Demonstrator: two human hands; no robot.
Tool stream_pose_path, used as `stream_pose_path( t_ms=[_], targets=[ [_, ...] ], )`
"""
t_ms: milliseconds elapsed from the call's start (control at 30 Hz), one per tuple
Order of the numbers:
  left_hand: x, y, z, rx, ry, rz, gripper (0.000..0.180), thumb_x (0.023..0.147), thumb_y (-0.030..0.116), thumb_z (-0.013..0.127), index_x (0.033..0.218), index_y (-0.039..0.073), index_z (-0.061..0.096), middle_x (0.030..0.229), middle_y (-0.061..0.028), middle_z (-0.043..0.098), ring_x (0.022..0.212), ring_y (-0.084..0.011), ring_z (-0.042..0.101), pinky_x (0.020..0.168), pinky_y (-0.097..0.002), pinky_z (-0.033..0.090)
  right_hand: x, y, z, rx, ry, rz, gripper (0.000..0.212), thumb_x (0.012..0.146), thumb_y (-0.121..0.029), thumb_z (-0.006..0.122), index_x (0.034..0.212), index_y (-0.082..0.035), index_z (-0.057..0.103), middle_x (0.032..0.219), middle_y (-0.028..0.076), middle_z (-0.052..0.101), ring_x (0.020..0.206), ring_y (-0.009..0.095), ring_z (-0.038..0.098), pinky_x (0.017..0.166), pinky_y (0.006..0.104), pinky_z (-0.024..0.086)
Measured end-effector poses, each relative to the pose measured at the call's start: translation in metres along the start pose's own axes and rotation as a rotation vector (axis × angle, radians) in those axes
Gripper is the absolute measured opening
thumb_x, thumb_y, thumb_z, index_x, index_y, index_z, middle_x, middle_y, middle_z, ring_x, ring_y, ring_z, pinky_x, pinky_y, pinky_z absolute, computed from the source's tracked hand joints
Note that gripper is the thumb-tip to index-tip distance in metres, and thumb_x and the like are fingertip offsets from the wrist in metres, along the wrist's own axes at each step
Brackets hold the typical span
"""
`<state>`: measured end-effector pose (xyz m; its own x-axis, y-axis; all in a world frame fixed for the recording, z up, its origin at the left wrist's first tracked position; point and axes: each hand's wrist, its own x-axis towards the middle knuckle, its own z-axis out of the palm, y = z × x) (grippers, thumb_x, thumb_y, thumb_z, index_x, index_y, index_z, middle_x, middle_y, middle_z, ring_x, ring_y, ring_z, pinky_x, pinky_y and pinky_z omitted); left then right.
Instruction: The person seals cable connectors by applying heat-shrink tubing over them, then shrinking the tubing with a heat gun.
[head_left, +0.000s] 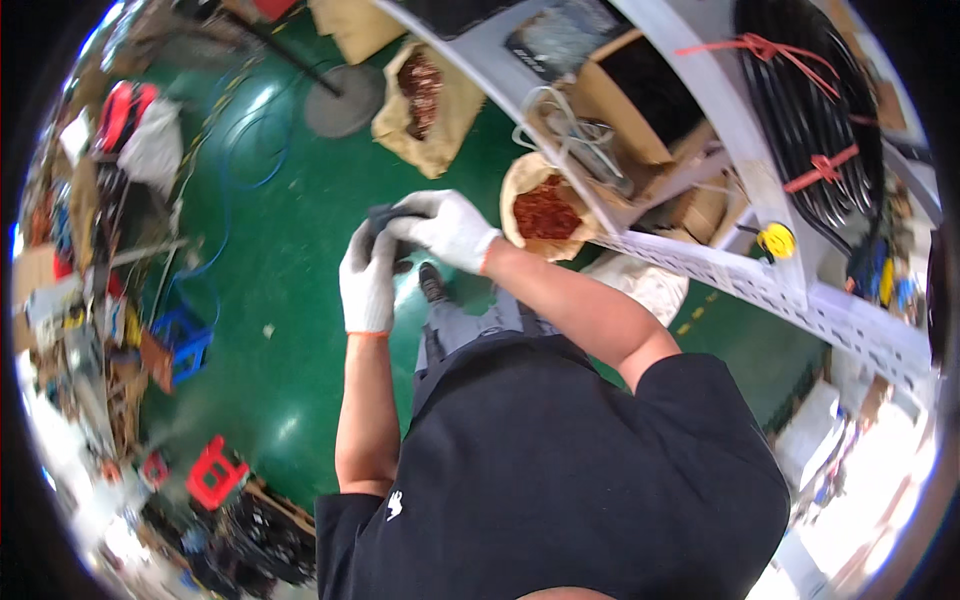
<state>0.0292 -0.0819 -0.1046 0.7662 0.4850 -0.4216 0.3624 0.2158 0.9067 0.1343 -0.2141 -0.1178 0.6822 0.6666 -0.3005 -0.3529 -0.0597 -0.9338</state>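
My left hand and my right hand wear white gloves with orange cuffs and meet in front of me, above the green floor. Between their closed fingers is a small dark, blocky piece, pinched from both sides. Its kind I cannot make out, since the fingers cover much of it and the picture is slightly blurred. Right of my right hand stands an open pale sack with reddish-brown scrap in it. Farther off, another open sack holds coppery pieces.
A grey metal rack runs along the right, bearing a cardboard box and coiled black cable tied with red cord. A round stand base is ahead. On the left are a blue stool, a red stool and piled clutter.
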Motion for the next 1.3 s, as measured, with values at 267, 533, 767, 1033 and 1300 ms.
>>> stream_pose_path(
  t_ms=[267,533,767,1033,1300],
  targets=[
    [0.022,-0.041,0.020,-0.106,-0.275,-0.179,0.023,0.104,0.018,0.067,0.119,0.000,0.068,0.092,-0.0032,0.071,0.075,-0.0112,0.066,0.067,-0.0265,0.055,-0.006,0.037,-0.041,-0.173,0.078,0.228,0.027,0.095,-0.022,0.076,0.110,0.000,0.076,0.097,0.006,0.077,0.089,0.012,0.066,0.083,0.0296,0.053],
    [0.030,-0.078,0.033,-0.207,-0.247,-0.367,0.021,0.098,0.014,0.069,0.114,0.001,0.068,0.091,-0.0079,0.072,0.074,-0.0172,0.071,0.065,-0.0307,0.058,0.000,0.052,-0.127,-0.508,0.371,0.113,0.042,0.098,-0.037,0.071,0.122,-0.003,0.074,0.117,0.015,0.077,0.108,0.025,0.072,0.098,0.0358,0.054],
    [0.038,-0.100,0.023,-0.379,-0.131,-0.422,0.025,0.098,0.010,0.064,0.121,0.000,0.065,0.098,-0.0106,0.071,0.081,-0.0233,0.073,0.066,-0.0330,0.060,0.013,0.065,-0.347,-0.989,1.367,0.046,0.047,0.087,-0.039,0.073,0.126,-0.012,0.072,0.126,0.021,0.070,0.116,0.041,0.068,0.102,0.0480,0.053],
    [0.039,-0.143,0.005,-0.345,0.055,-0.404,0.016,0.101,0.010,0.064,0.116,0.003,0.066,0.095,-0.0040,0.071,0.075,-0.0137,0.067,0.062,-0.0290,0.058,0.016,0.068,-0.536,-1.566,1.008,0.720,0.082,0.090,-0.050,0.074,0.160,-0.023,0.041,0.163,0.015,0.044,0.143,0.037,0.051,0.114,0.0499,0.048],
    [0.027,-0.182,0.013,-0.290,0.137,-0.509,0.015,0.100,0.011,0.064,0.113,0.003,0.065,0.090,-0.0054,0.069,0.072,-0.0162,0.067,0.063,-0.0316,0.058,0.057,0.086,-0.596,-1.479,0.903,0.924,0.086,0.091,-0.043,0.074,0.165,-0.027,0.034,0.166,0.014,0.040,0.145,0.039,0.050,0.116,0.0496,0.047]
  ],
)
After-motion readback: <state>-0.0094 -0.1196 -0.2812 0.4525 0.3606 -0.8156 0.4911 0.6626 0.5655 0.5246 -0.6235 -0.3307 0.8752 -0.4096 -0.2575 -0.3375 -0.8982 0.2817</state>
